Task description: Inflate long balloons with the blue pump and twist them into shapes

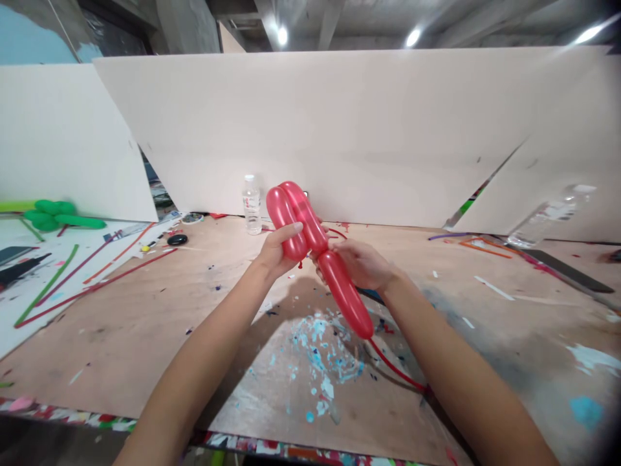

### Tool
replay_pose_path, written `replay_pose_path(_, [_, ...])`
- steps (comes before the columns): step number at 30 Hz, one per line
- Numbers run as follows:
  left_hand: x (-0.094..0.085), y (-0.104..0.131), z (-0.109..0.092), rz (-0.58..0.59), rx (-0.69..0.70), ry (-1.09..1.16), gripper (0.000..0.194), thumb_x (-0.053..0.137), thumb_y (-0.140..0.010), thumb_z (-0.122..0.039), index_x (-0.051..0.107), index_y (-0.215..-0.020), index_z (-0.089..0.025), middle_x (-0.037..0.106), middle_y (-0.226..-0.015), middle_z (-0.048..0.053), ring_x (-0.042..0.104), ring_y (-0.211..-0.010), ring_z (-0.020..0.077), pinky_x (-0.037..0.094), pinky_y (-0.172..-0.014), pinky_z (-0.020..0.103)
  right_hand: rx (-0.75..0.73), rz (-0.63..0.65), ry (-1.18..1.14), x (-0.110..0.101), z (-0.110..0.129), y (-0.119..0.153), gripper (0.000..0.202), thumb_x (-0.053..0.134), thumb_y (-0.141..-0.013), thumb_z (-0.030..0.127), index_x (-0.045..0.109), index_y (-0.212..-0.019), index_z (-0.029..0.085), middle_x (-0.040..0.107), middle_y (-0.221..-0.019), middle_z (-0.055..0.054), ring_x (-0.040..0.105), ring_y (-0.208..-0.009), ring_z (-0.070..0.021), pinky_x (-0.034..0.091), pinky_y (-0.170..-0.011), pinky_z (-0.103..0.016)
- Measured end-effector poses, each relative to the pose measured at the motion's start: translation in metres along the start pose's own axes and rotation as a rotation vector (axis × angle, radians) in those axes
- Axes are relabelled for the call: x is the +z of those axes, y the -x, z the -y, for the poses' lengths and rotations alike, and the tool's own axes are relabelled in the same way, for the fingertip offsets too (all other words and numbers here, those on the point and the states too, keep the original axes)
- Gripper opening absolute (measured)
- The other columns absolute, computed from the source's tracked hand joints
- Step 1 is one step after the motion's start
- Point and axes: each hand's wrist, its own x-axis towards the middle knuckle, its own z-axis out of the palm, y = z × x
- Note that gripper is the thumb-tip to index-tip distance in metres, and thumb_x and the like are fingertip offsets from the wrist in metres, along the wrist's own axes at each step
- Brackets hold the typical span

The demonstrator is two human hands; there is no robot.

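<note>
A red modelling balloon (347, 294) hangs above the middle of the table, between my two hands. Its upper part is bent over into side-by-side inflated segments; past a pinched twist, one straight segment points down to the right. From that segment's end trails a thin, uninflated red tail. My left hand (278, 254) is closed round the folded segments, thumb on top. My right hand (366, 264) grips the balloon by the twist, its fingertips partly hidden behind it. A small knotted end shows just below the folded part.
A clear water bottle (252, 206) stands at the back, and another bottle (550, 217) leans at the right. Uninflated balloons (99, 288) and a green twisted balloon (53, 215) lie at the left. White boards (310, 136) wall off the back. Blue paint flecks (323, 353) mark the wooden table.
</note>
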Motion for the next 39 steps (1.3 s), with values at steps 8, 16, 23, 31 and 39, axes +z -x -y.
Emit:
replay_pose_path(8, [0.009, -0.003, -0.003, -0.274, 0.082, 0.065, 0.030, 0.070, -0.066, -0.033, 0.063, -0.088, -0.013, 0.066, -0.080, 0.008, 0.066, -0.083, 0.0233, 0.052, -0.077, 0.036, -0.411, -0.529, 0.933, 0.021, -0.018, -0.010, 0.035, 0.064, -0.078, 0.039, 0.051, -0.104, 0.020, 0.061, -0.101, -0.009, 0.060, -0.088, -0.0231, 0.047, -0.079, -0.040])
replay_pose_path(16, [0.028, -0.002, 0.004, -0.434, 0.212, -0.027, 0.034, 0.077, -0.067, -0.034, 0.056, -0.087, -0.016, 0.059, -0.073, 0.001, 0.058, -0.067, 0.0132, 0.046, -0.066, 0.028, -0.528, -0.522, 1.568, 0.029, -0.022, -0.009, 0.022, 0.053, -0.088, 0.038, 0.051, -0.099, 0.019, 0.061, -0.102, -0.011, 0.059, -0.090, -0.0257, 0.043, -0.071, -0.035])
replay_pose_path(23, [0.031, -0.003, 0.008, -0.434, 0.301, 0.001, 0.042, 0.080, -0.064, -0.038, 0.053, -0.090, -0.019, 0.055, -0.071, -0.002, 0.055, -0.064, 0.0112, 0.043, -0.066, 0.027, -0.596, -0.522, 1.515, 0.028, -0.020, -0.009, 0.015, 0.049, -0.090, 0.030, 0.057, -0.096, 0.020, 0.063, -0.105, -0.010, 0.058, -0.096, -0.0250, 0.044, -0.078, -0.036])
replay_pose_path(31, [0.033, -0.003, 0.008, -0.391, 0.298, -0.002, 0.039, 0.079, -0.066, -0.038, 0.055, -0.090, -0.019, 0.058, -0.074, -0.001, 0.057, -0.068, 0.0116, 0.045, -0.070, 0.027, -0.738, -0.619, 1.248, 0.029, -0.027, -0.016, 0.015, 0.050, -0.085, 0.020, 0.061, -0.094, 0.022, 0.066, -0.102, -0.007, 0.060, -0.095, -0.0225, 0.047, -0.084, -0.036])
replay_pose_path(39, [0.044, -0.002, 0.040, -0.292, 0.060, -0.021, 0.033, 0.080, -0.064, -0.038, 0.063, -0.081, -0.016, 0.062, -0.072, -0.001, 0.060, -0.071, 0.0130, 0.046, -0.072, 0.026, -0.621, -0.778, 1.336, 0.028, -0.026, -0.014, 0.031, 0.045, -0.080, 0.014, 0.057, -0.109, 0.015, 0.060, -0.103, -0.013, 0.056, -0.093, -0.0267, 0.046, -0.079, -0.039])
